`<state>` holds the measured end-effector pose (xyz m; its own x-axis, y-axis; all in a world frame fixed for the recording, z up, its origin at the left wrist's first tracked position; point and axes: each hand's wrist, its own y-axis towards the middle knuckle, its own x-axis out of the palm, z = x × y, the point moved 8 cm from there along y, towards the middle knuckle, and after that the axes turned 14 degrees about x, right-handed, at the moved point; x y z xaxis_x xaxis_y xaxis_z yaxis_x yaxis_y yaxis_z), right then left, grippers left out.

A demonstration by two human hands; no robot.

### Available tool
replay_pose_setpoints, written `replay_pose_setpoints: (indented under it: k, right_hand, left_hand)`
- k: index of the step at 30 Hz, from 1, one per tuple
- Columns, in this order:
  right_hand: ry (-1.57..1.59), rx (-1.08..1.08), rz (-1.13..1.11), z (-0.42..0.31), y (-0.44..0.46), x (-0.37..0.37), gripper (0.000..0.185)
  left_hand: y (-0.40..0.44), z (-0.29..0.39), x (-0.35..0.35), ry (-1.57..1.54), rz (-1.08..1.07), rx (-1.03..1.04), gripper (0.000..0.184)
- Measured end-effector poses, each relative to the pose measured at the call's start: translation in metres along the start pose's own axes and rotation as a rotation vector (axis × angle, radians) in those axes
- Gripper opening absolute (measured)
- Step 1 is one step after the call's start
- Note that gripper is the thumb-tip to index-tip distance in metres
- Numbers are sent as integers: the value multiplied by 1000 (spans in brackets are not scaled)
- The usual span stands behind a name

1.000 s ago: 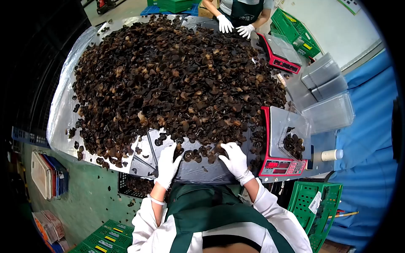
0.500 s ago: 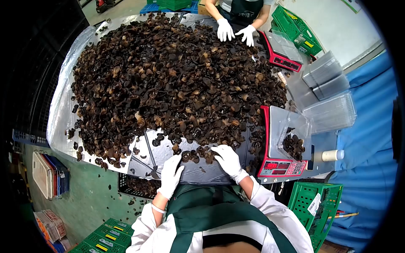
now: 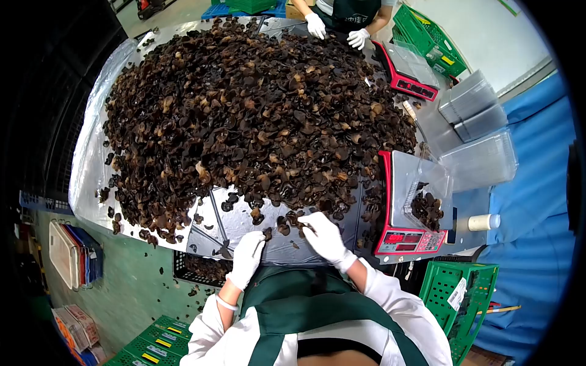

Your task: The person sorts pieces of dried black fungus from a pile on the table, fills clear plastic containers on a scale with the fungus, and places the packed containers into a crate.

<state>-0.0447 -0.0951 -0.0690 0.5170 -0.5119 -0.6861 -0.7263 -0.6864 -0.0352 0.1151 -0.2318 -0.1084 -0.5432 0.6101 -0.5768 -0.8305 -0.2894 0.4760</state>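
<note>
A broad heap of dark brown wood ear mushrooms (image 3: 244, 122) covers most of the table. At its near edge, a few loose wood ear pieces (image 3: 284, 227) lie between my white-gloved hands. My left hand (image 3: 247, 256) has its fingers closed at a small dark piece (image 3: 267, 233) by the fingertips. My right hand (image 3: 326, 241) pinches another brown piece (image 3: 300, 221) between thumb and forefinger. To the right, a clear plastic box (image 3: 427, 210) with some wood ears in it sits on a red digital scale (image 3: 403, 239).
Across the table a co-worker's gloved hands (image 3: 358, 39) are near a second red scale (image 3: 415, 90). Stacked clear boxes (image 3: 479, 160) and a white bottle (image 3: 483, 222) stand at right. Green crates (image 3: 456, 299) and a black crate (image 3: 201, 268) are below the table edge.
My right hand has turned inward and its fingers have closed on a piece. Fewer pieces lie between my hands. The co-worker's hands have drawn back from the heap.
</note>
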Motion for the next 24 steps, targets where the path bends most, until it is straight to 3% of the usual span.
replay_pose_setpoints:
  k: [1,4,5,8,9,11,15,17,19,22,24]
  right_hand:
    - [-194,-184,94,-14,0,13,32]
    - [-440,-179,-98,-31,10,52,55]
    - [-512,-252,-48,-35,7,60,54]
    - [-572,-331,-141,-24,2,86,49]
    - [-523,-327,-181,-17,2,87,43]
    - [-476,-326,-229,-11,-2,86,38]
    - [33,-228,-102,-26,8,36,32]
    - [541,316,-325,3,9,23,28]
    - [1097,508,-393,33,6,8,37]
    - [1445,457,-276,63,-5,-36,41]
    - [1510,398,-262,76,-4,-50,31]
  left_hand:
    - [-2,1,-3,3,-5,3,16]
    - [-20,-31,-10,-413,139,-520,14]
    - [-29,-42,-8,-591,169,-733,19]
    - [-30,-44,-10,-1189,455,-789,30]
    - [-33,-51,-11,-1256,508,-787,34]
    - [-49,-56,-10,-1333,649,-938,24]
    - [-53,-64,-4,-1591,649,-825,37]
    - [-37,-48,-13,-1596,630,-836,39]
    - [-47,-70,-4,-1616,620,-818,41]
    - [-33,-71,-11,-1614,686,-870,37]
    - [-29,-87,-13,-1331,657,-851,23]
